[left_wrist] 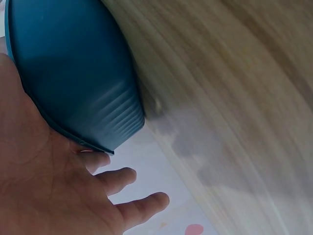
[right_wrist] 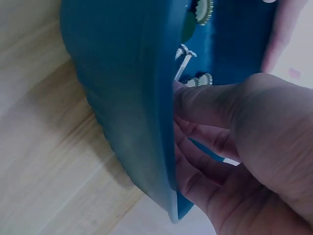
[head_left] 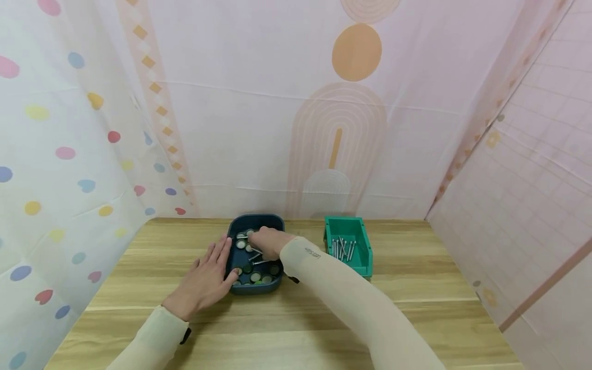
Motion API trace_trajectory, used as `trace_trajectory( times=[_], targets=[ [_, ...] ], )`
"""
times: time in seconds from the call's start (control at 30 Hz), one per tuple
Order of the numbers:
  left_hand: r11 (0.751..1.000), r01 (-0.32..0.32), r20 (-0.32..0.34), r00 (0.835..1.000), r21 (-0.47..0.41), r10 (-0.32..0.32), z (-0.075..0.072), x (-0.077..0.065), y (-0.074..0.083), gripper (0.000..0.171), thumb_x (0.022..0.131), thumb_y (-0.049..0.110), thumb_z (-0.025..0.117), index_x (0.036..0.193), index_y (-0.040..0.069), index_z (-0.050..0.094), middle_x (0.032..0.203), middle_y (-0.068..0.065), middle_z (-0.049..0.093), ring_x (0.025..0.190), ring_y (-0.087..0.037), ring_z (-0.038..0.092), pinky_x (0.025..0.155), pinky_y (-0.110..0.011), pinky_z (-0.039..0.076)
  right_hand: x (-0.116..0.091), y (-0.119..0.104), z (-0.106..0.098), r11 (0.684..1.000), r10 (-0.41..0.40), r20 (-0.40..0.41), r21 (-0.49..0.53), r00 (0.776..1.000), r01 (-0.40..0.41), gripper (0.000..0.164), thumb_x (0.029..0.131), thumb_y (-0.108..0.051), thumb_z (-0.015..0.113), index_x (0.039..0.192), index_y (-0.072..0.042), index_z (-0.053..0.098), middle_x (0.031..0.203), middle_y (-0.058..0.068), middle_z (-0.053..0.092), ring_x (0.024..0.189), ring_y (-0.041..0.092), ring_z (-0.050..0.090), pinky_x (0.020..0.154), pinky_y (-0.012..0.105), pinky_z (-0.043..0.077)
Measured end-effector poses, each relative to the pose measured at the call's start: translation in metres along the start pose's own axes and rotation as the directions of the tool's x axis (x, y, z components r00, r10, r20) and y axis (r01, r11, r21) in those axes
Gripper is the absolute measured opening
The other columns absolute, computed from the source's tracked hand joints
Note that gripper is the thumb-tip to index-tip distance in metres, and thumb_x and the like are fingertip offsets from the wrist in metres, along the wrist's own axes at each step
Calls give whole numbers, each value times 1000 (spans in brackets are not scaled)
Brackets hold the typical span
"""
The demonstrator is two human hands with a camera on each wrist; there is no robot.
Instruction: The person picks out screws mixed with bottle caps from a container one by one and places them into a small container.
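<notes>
A dark blue tray (head_left: 257, 290) holds several bottle caps (head_left: 256, 277) and a few metal bolts (head_left: 260, 262). My left hand (head_left: 206, 280) lies along the tray's left side, its fingers extended and the thumb over the near left rim. In the left wrist view the palm meets the tray's outer wall (left_wrist: 73, 73). My right hand (head_left: 270, 241) reaches over the right rim into the tray, thumb and fingers bent downward among the caps and bolts. The rim hides its fingertips in the right wrist view, so I cannot tell whether they pinch a bolt.
To the right of the tray stands a green bin (head_left: 367, 264) with several metal bolts (head_left: 342, 248) in it. Both containers sit near the back edge of the wooden table (head_left: 277, 329). Patterned cloth (head_left: 240, 103) hangs behind the table and along both sides.
</notes>
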State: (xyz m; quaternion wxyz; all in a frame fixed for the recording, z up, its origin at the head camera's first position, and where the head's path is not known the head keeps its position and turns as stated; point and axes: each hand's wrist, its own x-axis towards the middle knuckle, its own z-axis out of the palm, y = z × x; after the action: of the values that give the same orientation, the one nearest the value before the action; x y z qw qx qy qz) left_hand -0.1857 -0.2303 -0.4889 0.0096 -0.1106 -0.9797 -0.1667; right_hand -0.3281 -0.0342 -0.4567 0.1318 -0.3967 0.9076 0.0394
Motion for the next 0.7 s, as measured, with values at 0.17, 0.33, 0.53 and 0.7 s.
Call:
trace_trajectory(
  times=[0.17,0.33,0.53,0.7],
  targets=[
    [1000,0,4,1000,-1,0,1,-1,1,88,121,47,54,185,-1,19,196,-25,15,178,-59,25,130,-89,34,-32,-1,-18,992,-19,-60,122,998,26,60,111,-8,78,167,-16,60,155,11,74,136,22,73,116,37,64],
    [1000,1,0,1000,-1,-1,0,-2,3,88,121,47,54,185,-1,19,196,-25,15,178,-58,25,131,-89,34,-48,10,-27,967,-38,-139,243,990,71,53,111,-3,75,163,-13,65,121,10,83,95,16,73,87,27,63],
    [1000,3,5,1000,4,-3,0,-3,3,88,121,46,54,185,-1,18,196,-25,15,178,-58,25,131,-89,34,-66,19,-32,935,-38,-200,339,979,105,48,111,-4,74,158,-10,68,102,5,78,84,11,66,78,23,56],
    [1000,9,-4,1000,12,-9,-2,-3,0,88,120,46,55,185,-1,18,196,-26,15,178,-58,25,130,-89,34,-75,23,-36,909,-10,-214,404,977,98,48,112,-7,75,159,-9,67,113,8,82,93,15,71,85,27,60]
  ],
)
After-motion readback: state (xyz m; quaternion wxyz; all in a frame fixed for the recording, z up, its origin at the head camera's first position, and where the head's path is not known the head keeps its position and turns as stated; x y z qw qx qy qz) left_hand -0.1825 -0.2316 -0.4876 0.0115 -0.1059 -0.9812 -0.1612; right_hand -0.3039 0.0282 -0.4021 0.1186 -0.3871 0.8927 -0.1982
